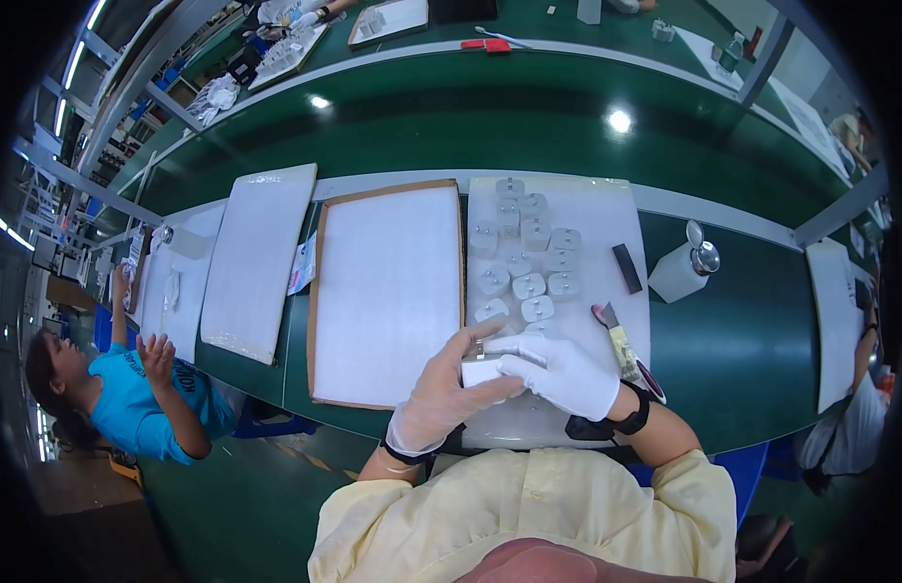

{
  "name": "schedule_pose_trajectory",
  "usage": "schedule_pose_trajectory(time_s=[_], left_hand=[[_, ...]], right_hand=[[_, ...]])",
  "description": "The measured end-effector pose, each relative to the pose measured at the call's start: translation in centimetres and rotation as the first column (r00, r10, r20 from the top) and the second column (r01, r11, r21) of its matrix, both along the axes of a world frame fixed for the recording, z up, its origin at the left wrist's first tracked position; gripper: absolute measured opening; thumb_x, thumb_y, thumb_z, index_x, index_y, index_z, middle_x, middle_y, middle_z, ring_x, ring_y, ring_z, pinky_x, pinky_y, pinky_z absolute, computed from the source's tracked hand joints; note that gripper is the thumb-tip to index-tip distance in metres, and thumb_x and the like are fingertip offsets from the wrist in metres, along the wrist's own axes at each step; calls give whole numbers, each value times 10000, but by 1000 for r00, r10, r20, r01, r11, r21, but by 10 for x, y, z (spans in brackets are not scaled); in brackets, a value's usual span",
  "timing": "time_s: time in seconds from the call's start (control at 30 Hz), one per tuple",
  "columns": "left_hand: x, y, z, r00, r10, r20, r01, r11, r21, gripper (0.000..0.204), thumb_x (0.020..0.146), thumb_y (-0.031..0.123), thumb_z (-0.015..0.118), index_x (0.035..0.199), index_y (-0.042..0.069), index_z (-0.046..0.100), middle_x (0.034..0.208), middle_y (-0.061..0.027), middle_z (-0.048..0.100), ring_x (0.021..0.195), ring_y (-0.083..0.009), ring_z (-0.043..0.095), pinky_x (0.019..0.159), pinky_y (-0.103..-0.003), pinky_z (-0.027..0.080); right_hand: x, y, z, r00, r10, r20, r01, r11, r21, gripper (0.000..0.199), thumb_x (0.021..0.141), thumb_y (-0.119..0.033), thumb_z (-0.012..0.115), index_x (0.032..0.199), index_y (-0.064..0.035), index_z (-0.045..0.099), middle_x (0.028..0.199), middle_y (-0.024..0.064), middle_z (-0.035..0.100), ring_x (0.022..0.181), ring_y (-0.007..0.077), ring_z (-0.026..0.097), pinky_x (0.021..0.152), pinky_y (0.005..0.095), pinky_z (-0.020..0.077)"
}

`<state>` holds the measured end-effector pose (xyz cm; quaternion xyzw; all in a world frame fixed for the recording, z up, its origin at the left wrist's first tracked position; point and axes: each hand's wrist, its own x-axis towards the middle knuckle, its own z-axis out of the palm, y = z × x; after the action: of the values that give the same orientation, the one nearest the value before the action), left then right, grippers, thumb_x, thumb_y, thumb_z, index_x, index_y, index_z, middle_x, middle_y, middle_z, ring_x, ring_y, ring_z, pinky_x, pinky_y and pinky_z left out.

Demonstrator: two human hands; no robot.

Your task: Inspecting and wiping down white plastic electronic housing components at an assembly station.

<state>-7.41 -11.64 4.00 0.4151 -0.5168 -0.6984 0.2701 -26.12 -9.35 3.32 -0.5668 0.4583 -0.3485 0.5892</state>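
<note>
My left hand (439, 387), in a thin see-through glove, is closed around a white plug adapter (481, 371) with metal prongs on top. My right hand (569, 377), in a white glove, presses its fingers against the adapter's right side. Both hands are over the near part of a white foam mat (606, 209). Just beyond them, several white plug adapters (529, 286) stand on the mat, most with prongs up. A toothbrush (600, 315) and a tool with a yellow-wrapped handle (624, 352) lie beside my right hand.
Left of the mat lies a cardboard-rimmed tray (315, 321) lined with white foam. A black block (627, 269) rests on the mat's right side, near a white pump bottle (679, 272). Another white board (259, 262) lies farther left. A person in blue (154, 398) sits at the left.
</note>
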Motion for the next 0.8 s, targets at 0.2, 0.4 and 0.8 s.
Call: schedule_pose_trajectory(time_s=[0.2, 0.4, 0.8], left_hand=[[37, -8, -3, 952, 272, -143, -295, 940, -171, 533, 840, 13, 655, 1338, 4, 466, 1058, -77, 608, 1051, -142, 542, 932, -283, 438], [182, -108, -36, 440, 861, -256, -868, 334, -367, 288, 832, 58, 603, 1104, -18, 544, 1010, -108, 628, 907, -188, 601, 818, -289, 478], [379, -199, -132, 206, 960, 192, -587, 278, -760, 582, 754, 157, 743, 1223, -84, 497, 1224, -258, 549, 1115, -341, 541, 986, -391, 413]], right_hand=[[0, 1, 2, 1000, 14, -3, -14, 997, -80, 258, 956, -171, 565, 1185, -75, 632, 904, 74, 623, 758, 158, 605, 664, 297, 493], [-11, 9, 17, 919, 1, -393, -190, 877, -442, 308, 882, -223, 651, 1141, -58, 630, 960, 102, 607, 831, 225, 617, 689, 339, 503], [-8, 65, -12, 440, -73, -895, -499, 809, -311, 416, 857, -391, 620, 1115, -67, 582, 932, 129, 631, 740, 305, 615, 624, 389, 501]])
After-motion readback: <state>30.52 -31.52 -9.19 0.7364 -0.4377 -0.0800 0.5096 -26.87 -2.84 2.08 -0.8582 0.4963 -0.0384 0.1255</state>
